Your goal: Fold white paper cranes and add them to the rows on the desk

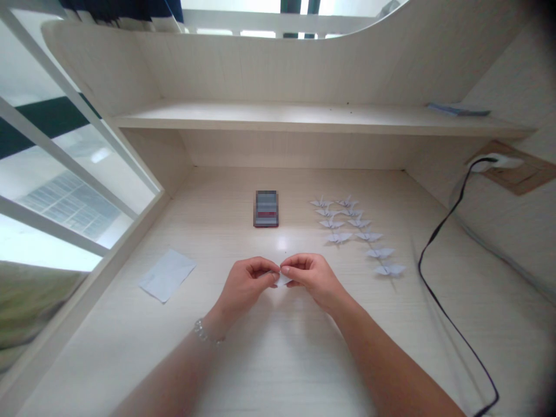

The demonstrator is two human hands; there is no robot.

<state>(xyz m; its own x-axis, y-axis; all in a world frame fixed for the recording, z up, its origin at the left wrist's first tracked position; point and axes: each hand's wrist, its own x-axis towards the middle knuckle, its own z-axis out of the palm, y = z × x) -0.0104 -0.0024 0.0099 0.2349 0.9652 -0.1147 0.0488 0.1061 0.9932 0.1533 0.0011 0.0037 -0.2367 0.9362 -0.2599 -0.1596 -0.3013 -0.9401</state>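
Observation:
A small piece of folded white paper [282, 280] is pinched between my two hands above the middle of the desk. My left hand [249, 282], with a beaded bracelet at the wrist, grips its left side. On the opposite side my right hand [313, 278] holds it between thumb and fingers. Most of the paper is hidden by the fingertips, so its exact fold cannot be made out. To the right of my hands stand several white paper cranes [369, 237] in two rows. A stack or sheet of square white paper [167, 275] lies to the left.
A phone [266, 208] lies on the desk beyond my hands. At the right, a black cable [438, 231] runs from a wall socket [497, 162] down across the desk. A shelf [304, 113] spans the back, with a flat bluish item [458, 110] on it.

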